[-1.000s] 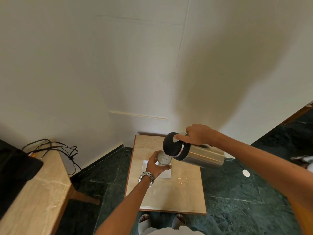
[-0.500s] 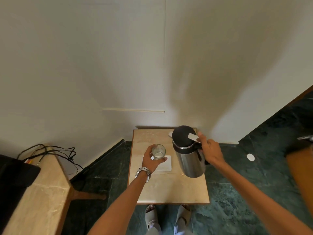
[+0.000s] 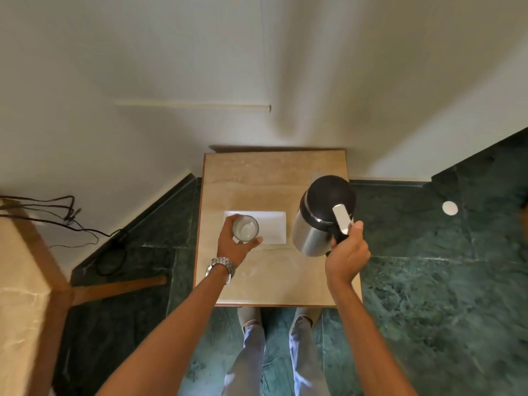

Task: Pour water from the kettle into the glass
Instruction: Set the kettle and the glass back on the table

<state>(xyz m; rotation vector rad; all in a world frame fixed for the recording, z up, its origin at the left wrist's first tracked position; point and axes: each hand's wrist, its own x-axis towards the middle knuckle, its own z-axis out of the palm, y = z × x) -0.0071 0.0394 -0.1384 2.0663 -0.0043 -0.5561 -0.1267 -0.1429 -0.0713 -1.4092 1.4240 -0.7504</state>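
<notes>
A steel kettle (image 3: 311, 232) with a black lid and a silver lever stands upright at the right side of a small marble table (image 3: 274, 178). My right hand (image 3: 347, 252) grips its black handle from the near side. A clear glass (image 3: 245, 227) with water in it sits over the left end of a white rectangular tray (image 3: 271, 227). My left hand (image 3: 234, 247), with a metal watch on the wrist, wraps around the glass from the near side.
White walls close in behind the table. A second marble-topped table (image 3: 20, 281) with wooden legs stands at the left, with black cables (image 3: 71, 221) trailing to the green stone floor (image 3: 443, 281). My legs are under the near table edge.
The kettle went from tilted over the glass to upright and moved right, away from the glass. The glass came down over the tray. My view has tilted downward.
</notes>
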